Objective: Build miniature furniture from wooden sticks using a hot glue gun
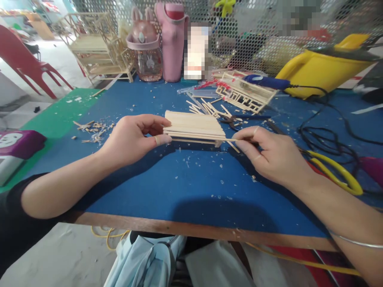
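A small wooden model (191, 121) made of thin sticks laid side by side stands on the blue table (191, 179). At its left end my left hand (139, 133) grips it between thumb and fingers. My right hand (265, 153) pinches the right end of a thin wooden stick (229, 139), which lies along the model's front edge and sticks out past its right side. Just behind the right hand lie pliers with dark blue handles (253, 117). Loose short sticks (206, 105) are scattered behind the model.
A blue glue gun (266, 81) with a black cable rests near a latticed wooden piece (245, 93) and a yellow pitcher (323, 71). Yellow-handled cutters (338, 171) lie at right. Pink bottles (172, 44) and a wooden model shelf (95, 46) stand behind. Wood scraps (95, 129) lie left.
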### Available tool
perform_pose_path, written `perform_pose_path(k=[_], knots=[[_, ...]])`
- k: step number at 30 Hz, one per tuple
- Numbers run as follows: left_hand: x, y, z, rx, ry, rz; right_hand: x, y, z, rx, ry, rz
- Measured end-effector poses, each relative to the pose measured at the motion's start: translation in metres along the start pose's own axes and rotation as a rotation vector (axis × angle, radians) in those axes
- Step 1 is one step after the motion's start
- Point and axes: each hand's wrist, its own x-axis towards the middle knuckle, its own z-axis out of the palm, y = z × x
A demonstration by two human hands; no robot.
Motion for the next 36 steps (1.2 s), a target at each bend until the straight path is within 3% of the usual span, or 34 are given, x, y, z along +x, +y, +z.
perform_pose_path(k=[3, 11, 16, 22, 28, 36], knots=[[0.0, 0.001, 0.001, -0.119, 0.032, -0.037, 0.006, 0.0, -0.001, 0.018, 0.025, -0.023], [0.003, 0.004, -0.001, -0.301, -0.019, -0.147, 0.041, 0.011, -0.022, 0.045, -0.065, -0.059], [0.006, 0.003, -0.001, -0.372, -0.025, -0.18, 0.046, 0.012, -0.02, 0.312, 0.012, 0.211], [0.008, 0.006, -0.002, -0.427, 0.006, -0.276, 0.038, 0.001, -0.01, 0.56, -0.206, 0.418], [0.008, 0.009, -0.003, -0.636, -0.001, -0.362, 0.038, -0.006, -0.014, 0.627, -0.208, 0.437], [0.005, 0.012, -0.004, -0.752, -0.018, -0.398, 0.036, -0.008, -0.022, 0.538, -0.224, 0.325]])
